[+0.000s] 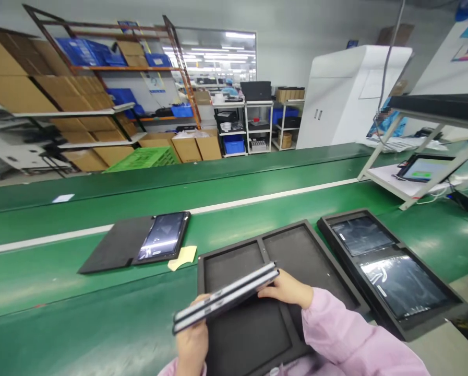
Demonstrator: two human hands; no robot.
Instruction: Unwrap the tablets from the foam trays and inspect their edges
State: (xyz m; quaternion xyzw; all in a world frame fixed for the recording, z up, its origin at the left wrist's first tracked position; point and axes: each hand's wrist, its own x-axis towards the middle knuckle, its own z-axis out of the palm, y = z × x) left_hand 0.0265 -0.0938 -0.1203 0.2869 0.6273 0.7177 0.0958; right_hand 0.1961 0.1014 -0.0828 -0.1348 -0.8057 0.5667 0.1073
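Two thin tablets [226, 297], stacked together and seen edge-on with silvery sides, are held up between my hands. My left hand [193, 339] grips their near left end, fingers wrapped round it. At the far right end my right hand [286, 289] clasps them, thumb below the edge. Beneath them lies a black foam tray [273, 318] with several shallow compartments, partly hidden by the tablets and my hands. To the right, a second black foam tray [396, 250] holds two dark glossy tablets [404, 284] with film over their screens.
On the green conveyor belt [100, 292] to the left is a black foam holder [114, 245] with a tablet [163, 235] in it, beside a yellow paper [182, 258]. A white stand [394, 183] carries a lit screen [425, 168] at right. A person [390, 122] is behind it.
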